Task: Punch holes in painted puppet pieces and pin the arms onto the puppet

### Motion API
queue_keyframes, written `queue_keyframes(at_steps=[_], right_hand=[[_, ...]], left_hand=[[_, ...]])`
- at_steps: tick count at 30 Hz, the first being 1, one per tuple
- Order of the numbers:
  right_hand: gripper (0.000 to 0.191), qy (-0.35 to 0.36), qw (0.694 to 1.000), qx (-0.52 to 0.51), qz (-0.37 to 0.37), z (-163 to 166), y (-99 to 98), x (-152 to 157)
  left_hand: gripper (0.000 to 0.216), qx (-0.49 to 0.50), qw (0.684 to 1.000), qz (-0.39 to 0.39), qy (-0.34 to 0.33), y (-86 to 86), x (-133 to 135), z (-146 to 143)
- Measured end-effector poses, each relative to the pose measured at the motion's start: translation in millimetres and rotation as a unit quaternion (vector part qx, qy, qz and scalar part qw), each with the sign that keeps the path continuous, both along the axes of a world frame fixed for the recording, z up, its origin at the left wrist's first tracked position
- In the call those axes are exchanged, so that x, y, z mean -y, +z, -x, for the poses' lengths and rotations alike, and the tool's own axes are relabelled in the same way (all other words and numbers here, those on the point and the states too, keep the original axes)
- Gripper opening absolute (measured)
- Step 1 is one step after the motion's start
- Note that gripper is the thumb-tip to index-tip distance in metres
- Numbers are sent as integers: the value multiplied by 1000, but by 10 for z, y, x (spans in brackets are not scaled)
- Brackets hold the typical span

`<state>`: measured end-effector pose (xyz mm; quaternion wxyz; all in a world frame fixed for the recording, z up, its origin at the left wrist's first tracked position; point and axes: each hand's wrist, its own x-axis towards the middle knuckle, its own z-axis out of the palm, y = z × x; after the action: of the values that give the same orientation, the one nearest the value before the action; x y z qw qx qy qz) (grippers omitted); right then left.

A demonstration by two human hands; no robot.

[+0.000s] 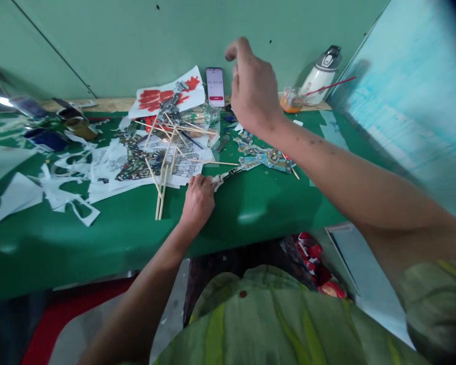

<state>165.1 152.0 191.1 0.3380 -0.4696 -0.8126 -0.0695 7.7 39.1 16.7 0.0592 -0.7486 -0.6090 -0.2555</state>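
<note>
My left hand rests low on the green tabletop, its fingers closed on the whitish end of a jointed paper puppet. Blue, grey and gold patterns cover the puppet, which lies stretched to the right with a thin stick poking out below. High above the table, in front of the wall, is my right hand. Its fingers are curled, and whatever they may pinch is too small to make out. Left of the puppet, several wooden sticks lie across printed sheets and dark patterned cutouts.
A phone leans on the wall beside a red-painted sheet. At the back right stand a white bottle and a cup of orange liquid with a red brush. Paint jars and paper scraps occupy the left.
</note>
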Motion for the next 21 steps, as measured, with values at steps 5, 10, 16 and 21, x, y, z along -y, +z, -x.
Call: queue_keyframes(at_steps=[5, 10, 16, 21], right_hand=[[30, 16, 1000, -16, 12, -47, -270, -128], [28, 9, 998, -38, 51, -209, -497, -288], [33, 5, 986, -41, 159, -490, -949, -325], [45, 80, 973, 14, 216, -734, -1347, -135]], left_hand=[[18, 16, 1000, -6, 3, -1, -5, 1], [23, 27, 999, -9, 16, 0, 6, 13], [27, 22, 999, -13, 27, 15, 45, 12], [28, 12, 999, -17, 31, 16, 50, 1]])
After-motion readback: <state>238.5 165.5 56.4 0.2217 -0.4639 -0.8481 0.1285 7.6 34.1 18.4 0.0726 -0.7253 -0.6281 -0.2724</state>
